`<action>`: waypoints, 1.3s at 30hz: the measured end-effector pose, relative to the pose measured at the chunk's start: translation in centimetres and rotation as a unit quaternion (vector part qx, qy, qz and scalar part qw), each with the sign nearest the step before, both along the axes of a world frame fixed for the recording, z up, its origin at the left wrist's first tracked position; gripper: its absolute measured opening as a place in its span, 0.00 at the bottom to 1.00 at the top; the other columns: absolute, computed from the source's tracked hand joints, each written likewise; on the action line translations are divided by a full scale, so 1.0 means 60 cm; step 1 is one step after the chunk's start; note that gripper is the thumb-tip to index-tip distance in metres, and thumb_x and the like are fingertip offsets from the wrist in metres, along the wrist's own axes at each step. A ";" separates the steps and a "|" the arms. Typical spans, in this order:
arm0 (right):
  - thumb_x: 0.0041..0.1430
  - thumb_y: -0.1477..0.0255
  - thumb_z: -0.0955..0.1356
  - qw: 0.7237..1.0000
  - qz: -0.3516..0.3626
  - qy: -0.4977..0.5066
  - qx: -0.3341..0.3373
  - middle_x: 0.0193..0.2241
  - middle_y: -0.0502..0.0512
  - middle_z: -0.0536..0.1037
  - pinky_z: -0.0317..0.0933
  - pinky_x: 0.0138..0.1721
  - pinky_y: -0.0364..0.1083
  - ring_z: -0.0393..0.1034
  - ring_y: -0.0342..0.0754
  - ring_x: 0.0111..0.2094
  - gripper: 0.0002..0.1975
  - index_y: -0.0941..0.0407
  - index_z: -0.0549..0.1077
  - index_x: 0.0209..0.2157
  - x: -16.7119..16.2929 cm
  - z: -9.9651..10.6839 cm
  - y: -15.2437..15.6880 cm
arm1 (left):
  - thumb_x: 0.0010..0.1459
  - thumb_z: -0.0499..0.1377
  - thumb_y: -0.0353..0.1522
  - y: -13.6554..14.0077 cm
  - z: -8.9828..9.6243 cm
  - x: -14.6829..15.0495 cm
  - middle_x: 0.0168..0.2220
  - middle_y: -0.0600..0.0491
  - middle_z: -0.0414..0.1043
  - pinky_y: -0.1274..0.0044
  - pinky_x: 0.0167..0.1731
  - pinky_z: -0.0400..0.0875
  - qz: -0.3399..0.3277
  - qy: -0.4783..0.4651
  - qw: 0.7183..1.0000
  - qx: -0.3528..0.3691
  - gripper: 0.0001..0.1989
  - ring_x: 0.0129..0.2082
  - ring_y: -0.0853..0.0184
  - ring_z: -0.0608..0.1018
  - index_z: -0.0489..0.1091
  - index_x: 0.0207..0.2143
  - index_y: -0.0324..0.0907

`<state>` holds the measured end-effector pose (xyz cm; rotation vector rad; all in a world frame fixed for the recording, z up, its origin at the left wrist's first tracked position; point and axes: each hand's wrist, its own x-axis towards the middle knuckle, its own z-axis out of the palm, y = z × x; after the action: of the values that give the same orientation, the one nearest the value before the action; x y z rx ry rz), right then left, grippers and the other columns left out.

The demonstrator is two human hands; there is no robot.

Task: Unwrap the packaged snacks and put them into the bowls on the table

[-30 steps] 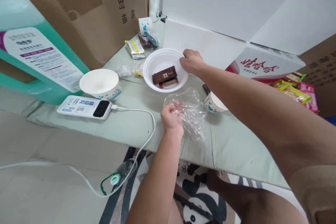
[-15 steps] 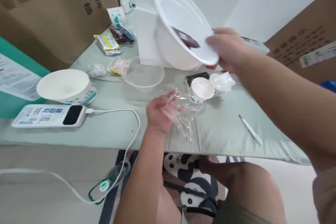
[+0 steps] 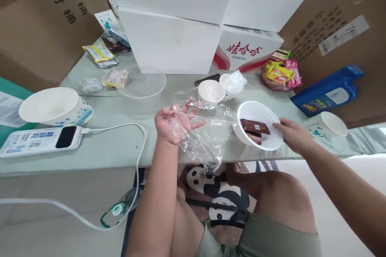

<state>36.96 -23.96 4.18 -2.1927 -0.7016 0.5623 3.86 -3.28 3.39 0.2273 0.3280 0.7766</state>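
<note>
My right hand (image 3: pixel 291 132) grips the rim of a white plastic bowl (image 3: pixel 245 108), with fingers pressed on its right side. The bowl tilts towards me near the table's front edge and holds brown-wrapped snack packets (image 3: pixel 255 126). My left hand (image 3: pixel 173 124) is open with its fingers spread. A thin clear plastic bag (image 3: pixel 208 132) lies over and around these fingers and spreads to the right up to the bowl. Two small paper cups stand just behind the bag; the front cup (image 3: pixel 211 91) is nearest, and the rear cup (image 3: pixel 226 95) has crumpled clear plastic in it.
A clear plastic bowl (image 3: pixel 144 96), a large paper bowl (image 3: pixel 48 106) and a power bank (image 3: pixel 39 142) with a white cable stand left. Snack packets (image 3: pixel 280 73), a blue bottle (image 3: pixel 328 92) and another paper cup (image 3: pixel 334 123) are at right. White boxes (image 3: pixel 171 44) line the back.
My right hand has lowered the white bowl from high above the table to beside the plastic bag. My left hand stays in the bag with its fingers spread wider. The view has turned right.
</note>
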 end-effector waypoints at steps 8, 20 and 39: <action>0.52 0.59 0.71 0.982 0.021 -0.164 0.090 0.40 0.59 0.79 0.68 0.47 0.56 0.75 0.56 0.42 0.14 0.51 0.71 0.37 -0.043 0.055 0.058 | 0.37 0.54 0.30 0.001 -0.003 0.004 0.43 0.48 0.81 0.38 0.54 0.68 -0.034 -0.005 0.999 0.026 0.04 0.62 0.39 0.72 0.67 0.15 0.41; 0.57 0.55 0.69 0.972 0.221 0.032 0.079 0.16 0.43 0.68 0.58 0.24 0.44 0.62 0.43 0.18 0.16 0.54 0.71 0.37 -0.216 0.055 0.141 | 0.36 0.55 0.30 0.007 0.000 -0.013 0.48 0.49 0.81 0.44 0.54 0.71 0.004 -0.016 1.000 0.027 0.02 0.61 0.41 0.73 0.67 0.16 0.42; 0.36 0.66 0.80 0.921 -0.105 0.179 0.330 0.18 0.38 0.67 0.61 0.23 0.38 0.61 0.36 0.18 0.23 0.53 0.68 0.33 -0.155 0.007 0.035 | 0.50 0.59 0.21 -0.001 -0.013 0.052 0.25 0.55 0.74 0.82 0.20 0.66 -0.071 0.449 0.874 0.173 0.09 0.22 0.70 0.78 0.67 0.33 0.42</action>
<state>27.66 -21.86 4.60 -1.4563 -0.3742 0.5028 6.97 -3.36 2.62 0.9546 1.0428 0.5342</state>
